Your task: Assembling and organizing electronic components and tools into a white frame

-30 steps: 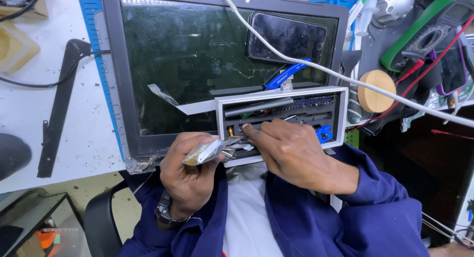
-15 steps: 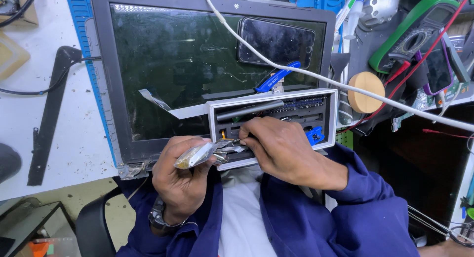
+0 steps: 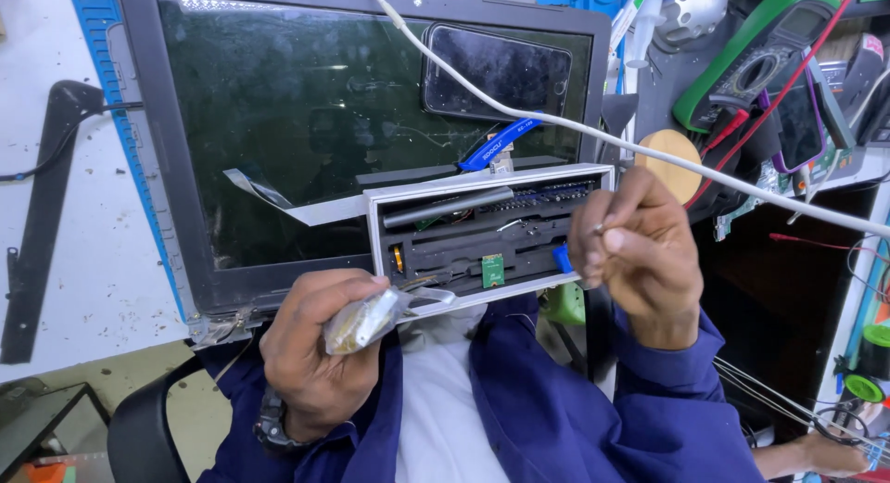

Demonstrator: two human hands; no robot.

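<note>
- The left hand (image 3: 311, 353) is sitting nearest the camera, over the blue sleeves and white shirt, with its fingers curled tight around a small crinkled clear plastic packet (image 3: 363, 320) that is showing something yellowish inside.
- That packet is poking out to the right of the fist, just below the lower left corner of the white-framed module (image 3: 489, 233), and I cannot tell whether it is touching the frame.
- The right hand (image 3: 638, 256) is hovering at the module's right end, thumb and forefinger pinched together on something tiny; what the thing is, is too small to tell.
- The white-framed module is lying across the bottom edge of a laptop screen panel (image 3: 306, 121), its open face showing dark slots, a small green circuit board (image 3: 492, 271) and a blue tab at the right edge.
- A flat grey ribbon cable (image 3: 278, 201) is running from the module's upper left corner out over the dark glass.
- A black smartphone (image 3: 496, 72) is lying face up on the upper right of the screen, with a blue lanyard strap (image 3: 499, 146) just below it.
- A white cable (image 3: 667, 157) is crossing diagonally over phone and screen towards the right.
- Farther right, a round wooden disc (image 3: 674, 158) is sitting beside a green-cased multimeter (image 3: 762, 57) with red leads.
- At the far left, a black bracket (image 3: 42, 214) is lying on the white bench.
</note>
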